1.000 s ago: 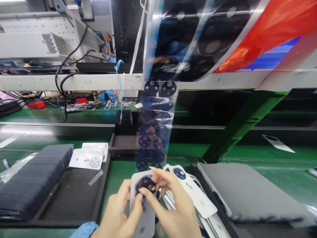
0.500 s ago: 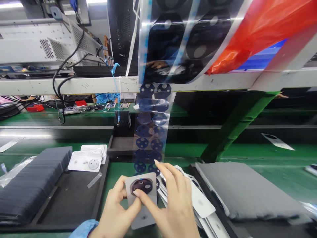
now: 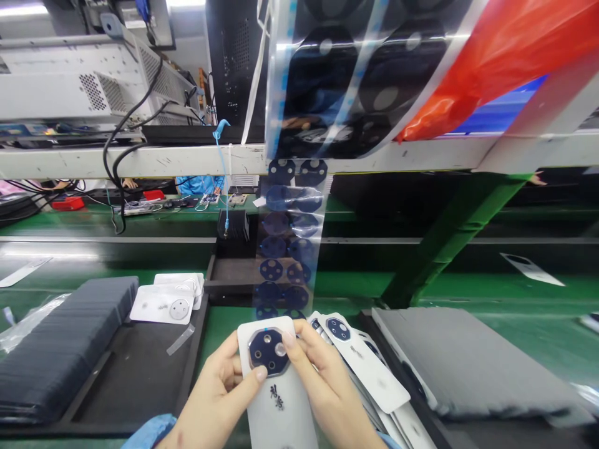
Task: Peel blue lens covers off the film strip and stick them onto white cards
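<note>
Between both hands is a white phone back cover [image 3: 281, 415] with black characters, tilted up toward me. Near its top sits a dark octagonal camera plate [image 3: 268, 352] with several round holes. My left hand [image 3: 218, 390] grips the cover's left edge, thumb at the plate's lower rim. My right hand [image 3: 330, 386] holds the right edge, its thumb pressing on the plate's upper right. Behind the right hand lies a fanned pile of similar white covers [image 3: 367, 368]. A clear strip of dark round-holed stickers [image 3: 285, 249] hangs just beyond the held cover.
A black tray [image 3: 133, 380] with a row of dark sheets [image 3: 70, 349] and white printed cards [image 3: 161, 304] stands at left. A grey foam-like stack [image 3: 468, 355] is at right. A white shelf beam [image 3: 187, 159] and a green post [image 3: 449, 243] stand ahead.
The cover has tilted, so its plate and black characters face me more fully. My right thumb has moved from the plate's lower left to its upper right, and the right fingers have closed behind the cover.
</note>
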Tool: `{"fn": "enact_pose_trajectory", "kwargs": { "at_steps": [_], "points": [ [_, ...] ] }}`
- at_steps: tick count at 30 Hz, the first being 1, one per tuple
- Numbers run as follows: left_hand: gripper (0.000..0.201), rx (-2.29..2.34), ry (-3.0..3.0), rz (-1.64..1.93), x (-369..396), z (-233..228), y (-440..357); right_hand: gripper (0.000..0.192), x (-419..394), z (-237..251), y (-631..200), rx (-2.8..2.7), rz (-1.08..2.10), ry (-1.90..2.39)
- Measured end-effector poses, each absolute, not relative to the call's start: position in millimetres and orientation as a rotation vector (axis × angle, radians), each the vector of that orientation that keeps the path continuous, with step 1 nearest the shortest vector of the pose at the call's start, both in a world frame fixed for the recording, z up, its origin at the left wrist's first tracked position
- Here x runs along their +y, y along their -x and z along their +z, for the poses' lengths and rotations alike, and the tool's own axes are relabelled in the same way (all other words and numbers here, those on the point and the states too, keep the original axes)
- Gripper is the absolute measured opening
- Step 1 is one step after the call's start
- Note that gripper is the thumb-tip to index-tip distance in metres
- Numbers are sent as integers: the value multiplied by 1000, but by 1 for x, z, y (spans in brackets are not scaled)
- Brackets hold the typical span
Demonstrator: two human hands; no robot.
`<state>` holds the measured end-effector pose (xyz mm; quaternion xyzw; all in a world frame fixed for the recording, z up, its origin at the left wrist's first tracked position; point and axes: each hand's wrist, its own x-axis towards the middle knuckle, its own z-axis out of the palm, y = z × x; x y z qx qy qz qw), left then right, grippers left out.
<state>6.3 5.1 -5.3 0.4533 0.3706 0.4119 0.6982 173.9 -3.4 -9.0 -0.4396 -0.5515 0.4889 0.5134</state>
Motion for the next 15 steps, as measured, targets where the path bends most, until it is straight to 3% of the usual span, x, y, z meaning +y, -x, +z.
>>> {"fn": "enact_pose_trajectory", "kwargs": {
  "at_steps": [6, 15],
  "points": [
    [52, 752, -1022, 947, 9, -3, 1, 32, -2, 2, -183, -1431, 1391, 1000],
    [53, 826, -1096, 934, 5, -2, 0, 17, -5, 3, -172, -1385, 1258, 1064]
  ]
}}
